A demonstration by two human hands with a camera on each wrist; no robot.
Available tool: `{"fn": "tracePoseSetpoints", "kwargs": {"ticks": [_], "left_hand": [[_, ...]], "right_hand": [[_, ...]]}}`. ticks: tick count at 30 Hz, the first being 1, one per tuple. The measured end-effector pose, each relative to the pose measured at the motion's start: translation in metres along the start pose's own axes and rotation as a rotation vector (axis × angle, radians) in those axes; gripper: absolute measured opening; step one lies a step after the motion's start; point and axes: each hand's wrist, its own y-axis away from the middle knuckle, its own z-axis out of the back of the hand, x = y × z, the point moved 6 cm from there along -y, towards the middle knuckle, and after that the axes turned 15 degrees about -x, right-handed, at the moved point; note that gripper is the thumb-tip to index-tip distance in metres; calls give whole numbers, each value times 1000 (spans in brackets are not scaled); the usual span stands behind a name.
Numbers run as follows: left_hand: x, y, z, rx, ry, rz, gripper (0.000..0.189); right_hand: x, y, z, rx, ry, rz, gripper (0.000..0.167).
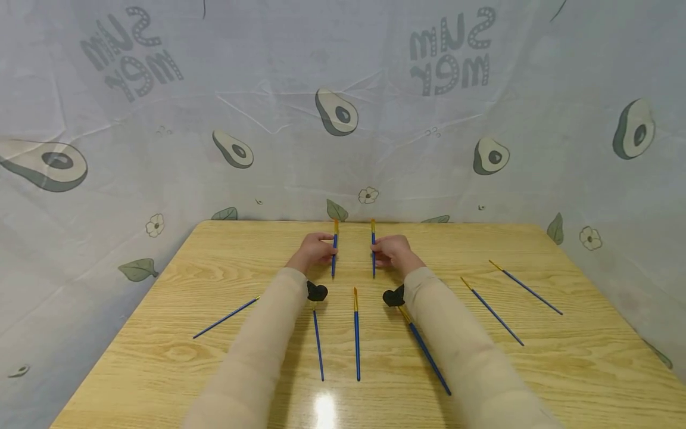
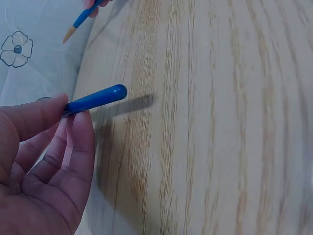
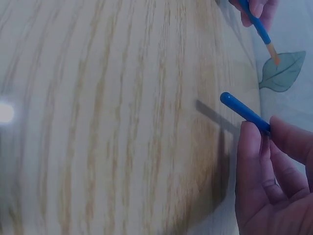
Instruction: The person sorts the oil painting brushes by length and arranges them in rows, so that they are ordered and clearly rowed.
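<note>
My left hand point(image 1: 317, 249) pinches a blue-handled paintbrush point(image 1: 334, 250) near the table's far edge, bristles pointing away. In the left wrist view, the rounded end of this paintbrush point(image 2: 98, 99) sticks out between thumb and fingers, above its shadow. Beside it, my right hand point(image 1: 393, 250) pinches a second blue paintbrush point(image 1: 373, 250), roughly parallel to the first with a gap between. The right wrist view shows that handle end point(image 3: 244, 112) held between thumb and fingertips, raised off the wood. Both brush tips are orange-gold.
Several more blue paintbrushes lie on the wooden table point(image 1: 214, 256): one at left point(image 1: 225, 317), two between the forearms, including a middle one point(image 1: 356, 339), one partly under the right forearm point(image 1: 429, 357), and two at right point(image 1: 493, 313). A printed curtain point(image 1: 289, 179) hangs behind.
</note>
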Motion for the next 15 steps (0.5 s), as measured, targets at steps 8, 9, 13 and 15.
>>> {"fn": "tracePoseSetpoints", "kwargs": {"ticks": [8, 9, 13, 15], "left_hand": [[-1, 1, -12, -18, -29, -17, 46], [0, 1, -13, -22, -32, -15, 46], [-1, -2, -19, -25, -37, -16, 45], [-1, -4, -23, -23, -41, -16, 45]], "right_hand": [[-4, -2, 2, -29, 48, -17, 29], [-4, -3, 1, -29, 54, -14, 29], [-3, -5, 0, -32, 79, -2, 30], [-3, -7, -1, -37, 95, 2, 31]]}}
